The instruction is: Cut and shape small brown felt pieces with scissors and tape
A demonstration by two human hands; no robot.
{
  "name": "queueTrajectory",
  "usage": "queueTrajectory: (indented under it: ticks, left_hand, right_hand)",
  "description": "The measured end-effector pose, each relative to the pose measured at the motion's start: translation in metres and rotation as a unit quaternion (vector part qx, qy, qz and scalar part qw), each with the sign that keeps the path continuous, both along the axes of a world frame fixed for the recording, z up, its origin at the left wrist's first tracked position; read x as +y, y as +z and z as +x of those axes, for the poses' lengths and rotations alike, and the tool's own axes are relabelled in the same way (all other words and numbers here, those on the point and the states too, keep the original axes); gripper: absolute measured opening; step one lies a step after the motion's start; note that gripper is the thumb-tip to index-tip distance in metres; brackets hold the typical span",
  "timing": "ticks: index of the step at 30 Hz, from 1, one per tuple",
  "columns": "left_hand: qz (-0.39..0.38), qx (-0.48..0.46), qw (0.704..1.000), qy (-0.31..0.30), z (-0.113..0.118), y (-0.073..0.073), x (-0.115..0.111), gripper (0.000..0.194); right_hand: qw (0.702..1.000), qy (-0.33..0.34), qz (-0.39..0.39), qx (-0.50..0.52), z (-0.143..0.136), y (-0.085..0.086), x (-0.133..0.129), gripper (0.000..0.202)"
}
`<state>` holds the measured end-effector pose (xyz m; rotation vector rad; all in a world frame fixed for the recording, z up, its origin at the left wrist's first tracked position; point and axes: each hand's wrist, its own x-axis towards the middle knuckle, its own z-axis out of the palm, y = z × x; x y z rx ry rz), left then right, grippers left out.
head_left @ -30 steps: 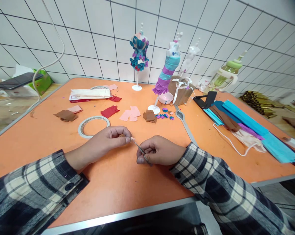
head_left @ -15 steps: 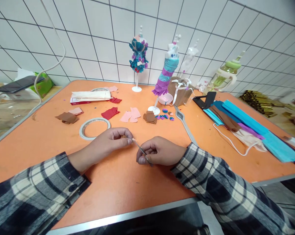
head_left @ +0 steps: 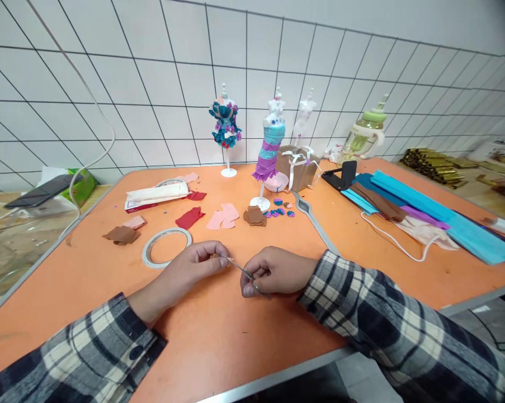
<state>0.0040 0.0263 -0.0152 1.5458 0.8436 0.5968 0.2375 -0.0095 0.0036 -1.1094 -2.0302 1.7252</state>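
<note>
The left hand (head_left: 196,264) has its thumb and fingertips pinched together on a small pink scrap (head_left: 230,259), just above the tabletop (head_left: 218,341); the right hand (head_left: 277,271) is curled closed around a thin metal tool (head_left: 242,271) whose tip reaches those fingertips. Whether the tool grips the scrap is too small to tell. The pinch likely steadies so tiny a piece, and the hold well back on the tool probably keeps its point visible. Pink pieces (head_left: 227,216), brown pieces (head_left: 255,216) and small blue-and-purple bits (head_left: 273,213) lie just beyond the hands, seemingly kept within easy reach, while the tape roll (head_left: 146,251) lies flat beside the left wrist. The dressed stand (head_left: 272,140) stands farther back, perhaps to leave working room.

Compared with half a second ago, the view has tilted upward: more of the tiled wall (head_left: 185,84) shows and everything sits lower, while both holds look much the same
</note>
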Motion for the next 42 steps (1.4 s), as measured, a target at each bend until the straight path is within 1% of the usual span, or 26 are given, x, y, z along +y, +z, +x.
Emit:
queueTrajectory:
  ticks: [3,7,12,16,20,25,28,33,37,42]
  left_hand:
    - [-0.001,0.001,1.000,0.000,0.000,0.003,0.000,0.022]
    - [-0.010,0.002,1.000,0.004,0.001,0.005,-0.001,0.025]
    - [-0.008,-0.007,1.000,0.018,0.001,0.001,0.000,0.024]
    - [-0.012,-0.011,1.000,0.025,0.000,0.000,-0.001,0.024]
    - [-0.003,0.005,0.999,0.034,0.000,0.004,-0.002,0.025]
    - [-0.004,0.015,1.000,0.013,0.002,0.009,-0.002,0.025]
    - [-0.002,0.023,1.000,-0.001,0.002,0.011,-0.003,0.024]
    - [0.005,0.026,1.000,0.003,0.004,0.013,-0.004,0.022]
    - [0.008,0.035,0.999,0.000,0.004,0.014,-0.003,0.023]
    - [0.016,0.043,0.999,-0.004,0.004,0.014,-0.003,0.024]
  right_hand:
    - [1.000,0.003,-0.012,0.001,0.000,-0.002,0.001,0.035]
    - [0.999,-0.002,-0.040,0.025,0.000,-0.007,0.002,0.045]
    - [0.998,-0.020,-0.016,0.049,0.001,-0.011,0.004,0.050]
    - [0.999,0.005,-0.024,0.048,0.004,-0.010,0.006,0.052]
    - [0.998,0.028,-0.026,0.039,0.006,-0.007,0.006,0.049]
    - [0.998,0.045,-0.022,0.033,0.010,-0.006,0.005,0.045]
    - [0.998,0.043,-0.023,0.029,0.010,-0.005,0.004,0.043]
    - [0.998,0.044,-0.029,0.014,0.009,-0.005,0.004,0.042]
    - [0.999,0.040,-0.021,0.014,0.008,-0.005,0.003,0.041]
    - [1.000,0.024,-0.001,0.013,0.004,-0.001,0.001,0.033]
